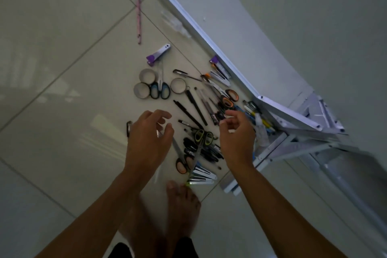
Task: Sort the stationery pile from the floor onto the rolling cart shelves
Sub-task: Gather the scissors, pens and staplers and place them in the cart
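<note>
Stationery pile [196, 115]: spread on the tiled floor [62, 90] just beside the white rolling cart [293, 115], comprising scissors with blue handles [160, 89], orange handles [230, 98] and green handles [204, 137], three tape rolls [147, 75], black pens [195, 107], and a pink ruler [138, 14] lying well apart. Left hand [146, 140] and right hand [236, 138]: both hover over the pile, fingers loosely curled, each grip spread and holding nothing. Bare foot [182, 203]: near the pile's closer edge.
</note>
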